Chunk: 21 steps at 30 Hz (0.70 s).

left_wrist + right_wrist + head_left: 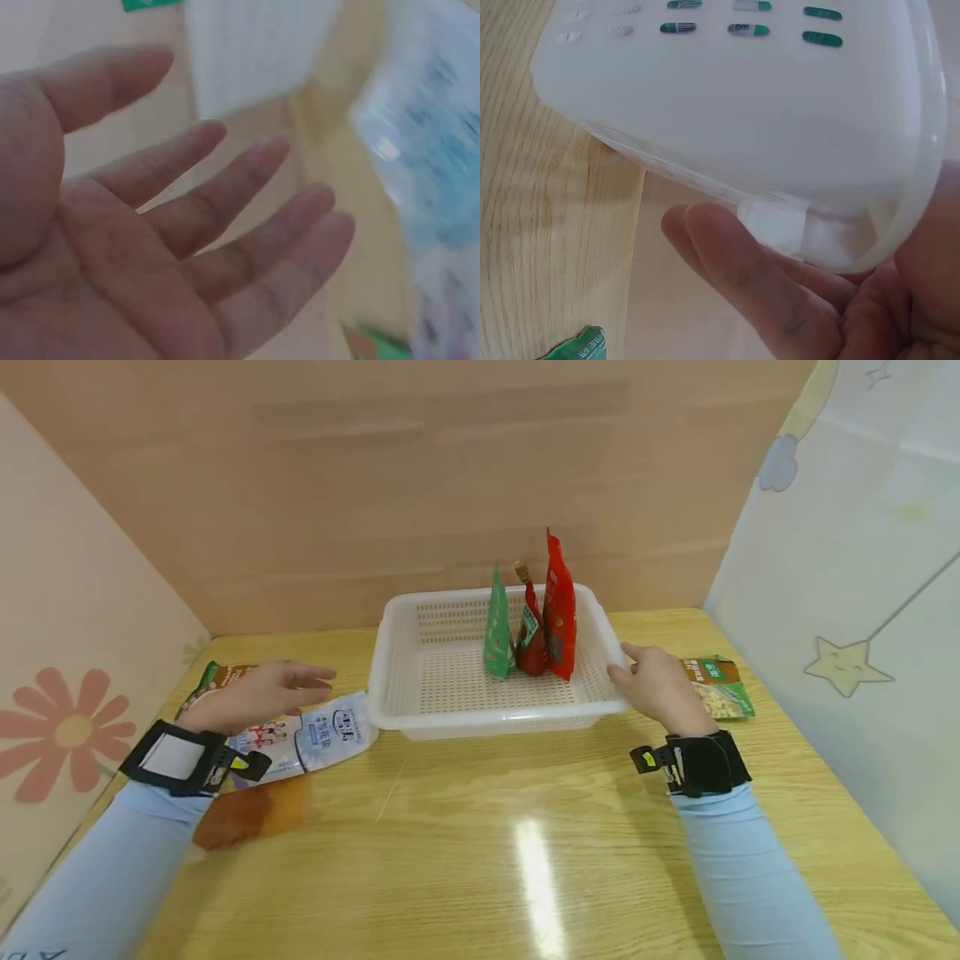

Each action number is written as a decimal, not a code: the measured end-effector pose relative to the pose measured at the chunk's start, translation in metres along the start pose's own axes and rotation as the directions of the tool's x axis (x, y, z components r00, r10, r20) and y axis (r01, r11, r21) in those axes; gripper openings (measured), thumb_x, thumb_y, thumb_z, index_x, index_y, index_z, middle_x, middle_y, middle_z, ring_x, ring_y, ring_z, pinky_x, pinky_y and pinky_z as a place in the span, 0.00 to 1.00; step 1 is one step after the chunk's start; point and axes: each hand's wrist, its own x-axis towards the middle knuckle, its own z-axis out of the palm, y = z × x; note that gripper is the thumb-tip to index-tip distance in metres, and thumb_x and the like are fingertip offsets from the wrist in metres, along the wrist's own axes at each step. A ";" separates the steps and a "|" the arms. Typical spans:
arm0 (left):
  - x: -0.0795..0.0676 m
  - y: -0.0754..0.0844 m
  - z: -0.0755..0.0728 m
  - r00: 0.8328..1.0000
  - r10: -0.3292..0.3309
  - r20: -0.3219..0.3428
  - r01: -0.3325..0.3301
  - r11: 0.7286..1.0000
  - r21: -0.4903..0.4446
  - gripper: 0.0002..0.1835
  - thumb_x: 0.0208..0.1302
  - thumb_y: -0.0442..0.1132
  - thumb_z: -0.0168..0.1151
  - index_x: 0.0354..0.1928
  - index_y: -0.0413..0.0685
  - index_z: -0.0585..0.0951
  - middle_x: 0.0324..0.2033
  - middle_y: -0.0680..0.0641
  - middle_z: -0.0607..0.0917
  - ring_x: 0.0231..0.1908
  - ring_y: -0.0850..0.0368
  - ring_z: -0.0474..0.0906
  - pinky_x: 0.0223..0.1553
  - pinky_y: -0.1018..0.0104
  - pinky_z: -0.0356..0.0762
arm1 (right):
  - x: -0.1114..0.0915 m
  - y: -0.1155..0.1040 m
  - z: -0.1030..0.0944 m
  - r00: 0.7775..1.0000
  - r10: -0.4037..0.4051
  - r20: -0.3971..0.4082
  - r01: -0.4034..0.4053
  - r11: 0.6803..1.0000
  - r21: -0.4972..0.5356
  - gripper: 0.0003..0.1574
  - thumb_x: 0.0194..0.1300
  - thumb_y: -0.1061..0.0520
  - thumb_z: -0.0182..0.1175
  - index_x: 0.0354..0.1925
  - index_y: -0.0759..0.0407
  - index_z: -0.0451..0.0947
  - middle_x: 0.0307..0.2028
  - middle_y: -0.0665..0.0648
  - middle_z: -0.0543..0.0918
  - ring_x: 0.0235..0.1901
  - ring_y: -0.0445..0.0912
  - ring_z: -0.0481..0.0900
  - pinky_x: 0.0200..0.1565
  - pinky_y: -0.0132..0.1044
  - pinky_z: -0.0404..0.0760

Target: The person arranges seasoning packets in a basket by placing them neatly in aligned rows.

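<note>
My right hand (663, 689) grips the right end of a white plastic basket (495, 720); in the right wrist view its fingers (724, 247) curl under the basket's rim (922, 187). Standing inside the basket are a green pouch (497, 631), a red sauce bottle (532, 647) with a gold cap and a tall red bag (560, 610). To the basket's left, my left hand (258, 697) is held out with fingers spread and nothing in it, as the left wrist view confirms. Below it lies a white and blue bag (333, 735), its right end right at the basket.
A green and brown packet (225, 675) lies partly hidden behind my left hand. Nearer on the table (450, 877) is a flat amber-brown packet (251, 814). Another green and brown packet (723, 685) lies right of my right hand. Panels enclose the back and both sides.
</note>
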 end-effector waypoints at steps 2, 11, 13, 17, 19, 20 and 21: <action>-0.006 -0.014 0.003 1.000 -0.021 0.004 0.021 0.998 0.063 0.35 0.71 0.50 0.60 0.71 0.35 0.65 0.65 0.30 0.71 0.55 0.34 0.76 0.51 0.46 0.78 | 0.000 0.000 0.000 1.000 0.001 0.002 -0.001 1.000 0.003 0.38 0.75 0.51 0.52 0.72 0.74 0.57 0.58 0.78 0.74 0.52 0.65 0.77 0.48 0.57 0.79; -0.014 -0.039 0.015 0.986 -0.107 0.130 0.060 0.943 0.327 0.57 0.55 0.58 0.73 0.73 0.27 0.55 0.65 0.24 0.65 0.60 0.30 0.68 0.59 0.34 0.65 | -0.002 0.000 0.002 0.999 0.017 -0.037 -0.016 0.999 0.037 0.37 0.74 0.52 0.52 0.71 0.74 0.59 0.57 0.78 0.74 0.41 0.60 0.79 0.40 0.49 0.79; -0.012 -0.039 0.018 0.981 -0.128 0.148 0.071 0.939 0.336 0.60 0.53 0.57 0.75 0.73 0.26 0.53 0.66 0.24 0.64 0.60 0.32 0.66 0.63 0.32 0.59 | -0.002 0.000 0.003 0.999 0.021 -0.044 -0.019 0.999 0.047 0.37 0.74 0.52 0.52 0.71 0.73 0.59 0.55 0.77 0.76 0.37 0.58 0.79 0.37 0.46 0.78; -0.009 -0.040 0.024 0.978 -0.146 0.152 0.078 0.921 0.382 0.61 0.50 0.55 0.78 0.73 0.25 0.52 0.65 0.25 0.65 0.58 0.34 0.66 0.64 0.33 0.57 | -0.002 0.000 0.004 0.998 0.019 -0.053 -0.017 0.999 0.044 0.37 0.73 0.52 0.53 0.70 0.73 0.60 0.52 0.76 0.78 0.34 0.56 0.79 0.33 0.43 0.77; -0.008 -0.040 0.027 0.978 -0.148 0.149 0.078 0.916 0.394 0.61 0.49 0.54 0.78 0.73 0.25 0.52 0.65 0.26 0.65 0.58 0.35 0.67 0.64 0.34 0.57 | -0.001 0.000 0.004 0.998 0.016 -0.059 -0.014 0.999 0.039 0.37 0.73 0.52 0.53 0.70 0.74 0.61 0.52 0.76 0.78 0.33 0.57 0.78 0.33 0.43 0.77; -0.008 -0.041 0.028 0.978 -0.150 0.147 0.079 0.913 0.400 0.62 0.49 0.54 0.79 0.73 0.25 0.52 0.65 0.26 0.65 0.58 0.35 0.67 0.64 0.34 0.58 | -0.001 0.000 0.004 0.998 0.015 -0.061 -0.013 0.999 0.037 0.37 0.73 0.52 0.53 0.70 0.74 0.61 0.52 0.76 0.78 0.33 0.57 0.78 0.33 0.43 0.77; -0.008 -0.041 0.028 0.978 -0.149 0.145 0.079 0.912 0.404 0.62 0.49 0.54 0.79 0.73 0.25 0.52 0.65 0.25 0.65 0.58 0.34 0.67 0.64 0.34 0.58 | -0.001 0.000 0.004 0.998 0.012 -0.064 -0.010 0.999 0.035 0.37 0.73 0.52 0.53 0.70 0.74 0.61 0.52 0.77 0.78 0.33 0.57 0.78 0.33 0.43 0.77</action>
